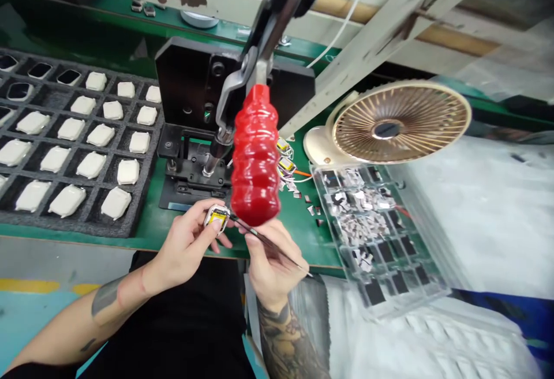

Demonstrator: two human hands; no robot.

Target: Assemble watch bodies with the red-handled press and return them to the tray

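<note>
My left hand [182, 248] pinches a small white-rimmed device housing [217, 216], its open side showing a yellow part inside, with the thumb on its edge. My right hand [272, 263] grips a slim dark pen-like tool [277, 247]. The front end of this tool reaches the right side of the housing, and its thin back end sticks out past the hand. Above my right hand, the red ribbed handle [255, 157] of a toggle clamp covers part of the fingers. Just behind my left hand stands the black clamp fixture [190, 157].
At left, a dark foam tray [142, 209] holds rows of white housings. A clear compartment box [381, 304] with small pieces sits at right, below a cream desk fan [402, 122]. Loose bits [311, 210] and wired yellow parts [286, 164] lie on the green mat.
</note>
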